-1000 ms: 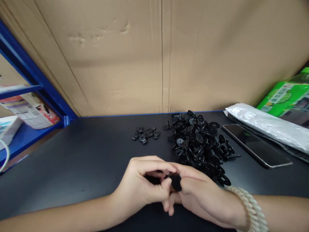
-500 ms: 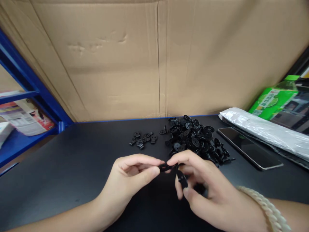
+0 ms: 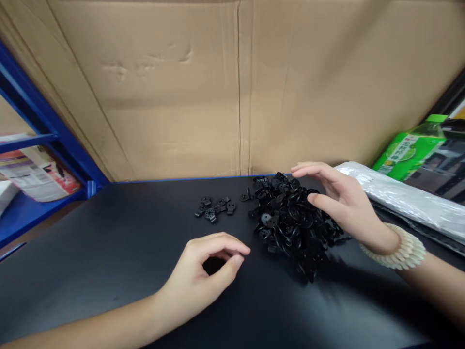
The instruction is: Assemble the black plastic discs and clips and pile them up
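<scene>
A big pile of small black plastic parts (image 3: 290,220) lies on the black table (image 3: 127,252), toward the back right. My right hand (image 3: 337,198) hovers over the pile's right side with its fingers stretched out and nothing visible in them; a beaded bracelet (image 3: 395,249) circles its wrist. My left hand (image 3: 207,271) rests on the table in front of the pile, fingers curled, thumb and forefinger nearly meeting. Whether a dark part sits inside that curl I cannot make out. A small separate group of black parts (image 3: 216,207) lies left of the pile.
A cardboard wall (image 3: 232,87) closes the back of the table. A white plastic bag (image 3: 410,201) and a green package (image 3: 410,148) lie at the right. Blue shelving (image 3: 43,121) with printed papers (image 3: 36,174) stands at the left.
My hands have separated. The right hand left the black piece both hands held and reached back right over the pile. The left hand sank to the table.
</scene>
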`<state>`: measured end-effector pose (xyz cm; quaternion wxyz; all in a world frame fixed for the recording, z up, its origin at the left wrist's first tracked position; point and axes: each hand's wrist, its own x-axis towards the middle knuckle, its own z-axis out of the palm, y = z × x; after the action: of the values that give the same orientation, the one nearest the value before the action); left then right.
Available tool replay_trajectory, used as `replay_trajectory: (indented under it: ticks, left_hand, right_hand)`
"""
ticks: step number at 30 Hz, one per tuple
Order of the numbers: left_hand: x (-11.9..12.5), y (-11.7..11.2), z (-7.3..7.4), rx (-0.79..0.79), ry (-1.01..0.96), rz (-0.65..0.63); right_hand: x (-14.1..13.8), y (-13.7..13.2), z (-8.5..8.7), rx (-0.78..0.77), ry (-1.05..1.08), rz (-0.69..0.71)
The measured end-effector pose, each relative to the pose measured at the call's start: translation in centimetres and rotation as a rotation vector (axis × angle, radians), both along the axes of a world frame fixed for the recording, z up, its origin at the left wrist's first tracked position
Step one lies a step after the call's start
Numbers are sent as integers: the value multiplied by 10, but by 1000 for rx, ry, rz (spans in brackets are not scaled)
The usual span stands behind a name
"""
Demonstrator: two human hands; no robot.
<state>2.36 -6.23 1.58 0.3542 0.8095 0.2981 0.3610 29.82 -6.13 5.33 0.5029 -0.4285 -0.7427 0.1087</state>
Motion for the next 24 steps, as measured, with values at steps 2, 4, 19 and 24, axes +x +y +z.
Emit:
replay_trajectory:
  ticks: [2,4,19,24]
  left_hand:
    - [-2,1,0,157,78,-18]
    - [-4,4,-1,335,186,-30]
    - [-12,14,-2,523,627,63]
    - [-11,17,-6,400,510,113]
  right_hand:
    - [-13,-15,2,35,104,10]
    - [-29,-36,3,-10,171,87]
    - [-79,-62,-45,-632,34,674]
    - [-79,-66,-34,-692,-40,586]
